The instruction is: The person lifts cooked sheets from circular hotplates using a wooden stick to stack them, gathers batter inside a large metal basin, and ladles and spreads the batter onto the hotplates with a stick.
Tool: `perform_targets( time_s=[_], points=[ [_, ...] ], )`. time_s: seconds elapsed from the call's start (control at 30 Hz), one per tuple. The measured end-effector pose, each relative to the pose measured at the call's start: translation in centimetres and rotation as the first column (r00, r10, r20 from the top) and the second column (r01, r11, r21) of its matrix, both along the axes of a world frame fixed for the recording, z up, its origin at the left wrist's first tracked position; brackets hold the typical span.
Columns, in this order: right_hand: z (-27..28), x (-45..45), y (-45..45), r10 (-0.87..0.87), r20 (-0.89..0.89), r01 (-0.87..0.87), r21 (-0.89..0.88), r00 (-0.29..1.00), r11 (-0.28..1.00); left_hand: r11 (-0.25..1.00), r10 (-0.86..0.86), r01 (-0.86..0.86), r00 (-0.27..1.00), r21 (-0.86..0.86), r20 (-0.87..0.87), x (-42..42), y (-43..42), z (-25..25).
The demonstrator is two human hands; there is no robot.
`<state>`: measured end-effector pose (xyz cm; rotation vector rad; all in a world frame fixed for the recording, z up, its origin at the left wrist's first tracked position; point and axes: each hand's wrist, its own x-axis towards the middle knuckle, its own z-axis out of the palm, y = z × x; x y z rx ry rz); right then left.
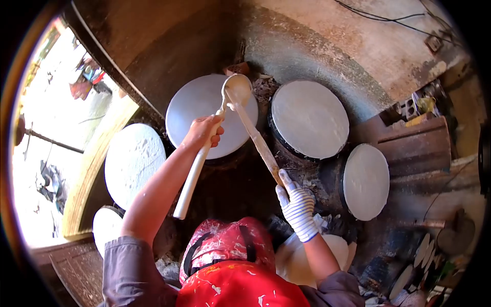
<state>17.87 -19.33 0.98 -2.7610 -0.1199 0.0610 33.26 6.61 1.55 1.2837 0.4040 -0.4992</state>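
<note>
My bare left hand is wrapped round the pale handle of a ladle. The ladle's round bowl, coated in creamy white stuff, hangs over a large round white surface. In a striped glove, my right hand grips the lower end of a long wooden stick. The stick's far end reaches into the ladle's bowl and touches the creamy coating there. What the stick's tip looks like inside the bowl is partly covered by the coating.
More round white-topped vessels stand around me: one right of centre, one farther right and one at left. A curved wall rises behind. At far left is a bright opening with a wooden frame.
</note>
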Motion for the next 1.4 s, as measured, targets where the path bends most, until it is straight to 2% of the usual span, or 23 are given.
perform_targets(
  time_s=[0.07,0.13,0.2,0.27,0.3,0.37,0.43,0.47,0.53,0.57,0.6,0.67,0.7,0.77,0.8,0.83,0.87,1.0,1.03,1.1,1.2,1.33,1.4],
  points=[
    [-1.8,-1.2,1.2,-0.046,0.033,0.047,-0.022,0.998,0.999,0.999,0.002,-0.003,1.000,0.035,0.026,1.3,-0.2,-1.1],
    [-2.7,-2.8,2.7,-0.160,-0.079,0.157,-0.047,0.984,0.987,0.990,-0.024,0.011,0.996,0.141,0.090,1.6,-0.7,-1.7],
    [-4.5,-3.8,4.7,-0.196,-0.017,0.196,-0.001,0.980,0.981,0.988,-0.029,0.014,0.995,0.156,0.094,2.2,-0.8,-3.3],
    [-6.1,-2.6,7.2,-0.228,0.064,0.228,-0.008,0.972,0.974,0.959,-0.160,0.106,0.968,0.263,0.192,2.8,-0.8,-5.4],
    [-7.3,-2.2,8.3,-0.294,0.006,0.294,-0.043,0.956,0.955,0.954,-0.180,0.121,0.963,0.273,0.201,3.1,-0.6,-6.8],
    [-12.3,-2.6,8.7,-0.316,0.071,0.319,-0.028,0.946,0.947,0.928,-0.235,0.148,0.944,0.341,0.229,3.1,-0.4,-8.0],
    [-12.7,-3.1,10.0,-0.352,0.149,0.352,0.025,0.924,0.936,0.837,-0.364,0.188,0.892,0.514,0.267,3.2,0.2,-8.3],
    [-12.8,-3.7,10.6,-0.360,0.163,0.355,0.060,0.919,0.933,0.840,-0.369,0.191,0.888,0.508,0.274,3.4,0.2,-8.6],
    [-10.3,-4.2,12.5,-0.411,0.228,0.346,0.278,0.883,0.896,0.592,-0.493,-0.054,0.765,0.804,0.414,3.4,0.1,-8.9],
    [-10.3,-4.9,13.6,-0.462,0.185,0.382,0.347,0.867,0.857,0.537,-0.553,0.061,0.779,0.842,0.296,3.7,0.5,-8.4],
    [-10.3,-5.6,14.6,-0.500,0.058,0.439,0.399,0.864,0.805,0.542,-0.555,0.062,0.776,0.838,0.301,3.7,0.8,-8.5],
    [-11.6,-6.7,15.9,-0.506,0.126,0.402,0.460,0.853,0.792,0.531,-0.603,-0.112,0.646,0.840,0.467,3.8,1.9,-8.9],
    [-11.5,-6.8,16.9,-0.544,0.047,0.450,0.504,0.838,0.737,0.536,-0.605,-0.111,0.641,0.837,0.473,4.0,2.3,-9.2],
    [-12.5,-5.6,18.1,-0.608,-0.086,0.511,0.642,0.789,0.572,0.445,-0.685,-0.105,0.599,0.889,0.414,5.0,3.0,-9.6],
    [-14.3,-4.9,18.6,-0.637,-0.166,0.545,0.701,0.753,0.460,0.452,-0.684,-0.111,0.593,0.885,0.424,5.2,3.0,-9.5],
    [-15.3,-3.8,19.0,-0.643,-0.112,0.529,0.682,0.757,0.504,0.469,-0.674,-0.167,0.567,0.867,0.474,5.4,3.1,-9.2],
    [-16.5,-2.9,19.6,-0.647,-0.116,0.527,0.696,0.753,0.488,0.484,-0.666,-0.210,0.543,0.850,0.512,5.3,3.3,-9.3],
    [-18.0,1.3,22.0,-0.687,-0.102,0.550,0.687,0.720,0.475,0.456,-0.704,-0.225,0.501,0.861,0.503,6.9,3.9,-10.5],
    [-17.5,2.3,22.6,-0.700,-0.101,0.562,0.680,0.707,0.470,0.452,-0.699,-0.231,0.508,0.861,0.504,7.1,4.3,-10.4],
    [-16.5,4.4,23.5,-0.692,-0.021,0.550,0.625,0.721,0.554,0.435,-0.687,-0.214,0.549,0.875,0.476,7.5,4.6,-9.9],
    [-17.1,8.0,25.1,-0.698,-0.046,0.520,0.702,0.715,0.487,0.412,-0.688,-0.244,0.548,0.878,0.475,8.5,5.7,-10.0],
    [-16.6,14.0,26.1,-0.646,-0.024,0.452,0.734,0.763,0.506,0.395,-0.645,-0.221,0.624,0.892,0.441,8.9,7.6,-10.5],
    [-16.0,16.2,25.9,-0.631,-0.014,0.463,0.691,0.776,0.555,0.437,-0.614,-0.252,0.618,0.864,0.491,8.9,8.8,-11.4]
  ],
)
